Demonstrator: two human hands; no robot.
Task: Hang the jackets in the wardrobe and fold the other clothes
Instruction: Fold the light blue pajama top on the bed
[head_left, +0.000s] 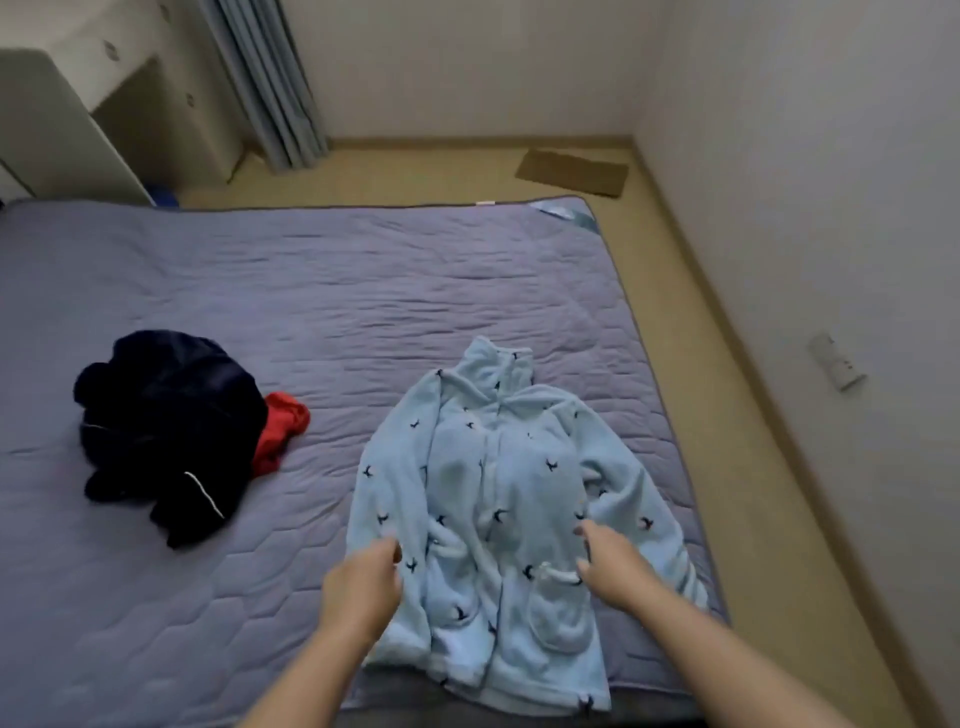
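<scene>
lying flat on the bed (260, 312), the blue jacket (493, 467) met the right grip (609, 567) — fingers relaxed, empty — while the left grip (362, 578) curled at its sleeve, hold unclear

A bed (311, 291) with a quilted grey-purple cover filled most of the view, its far right corner showing a pale blue underside. On its near right part a light blue fleece jacket (498, 467), dotted with small dark bird shapes, lay spread flat, front up, collar toward the far side and hem at the near edge. Well apart on the left sat a dark navy heap of clothing (166, 415), with a red garment (278, 431) touching its right side. Beyond the bed, the tan floor (415, 171) carried a brown mat (571, 171) by the far wall and a small white object (839, 364) on the right.
</scene>
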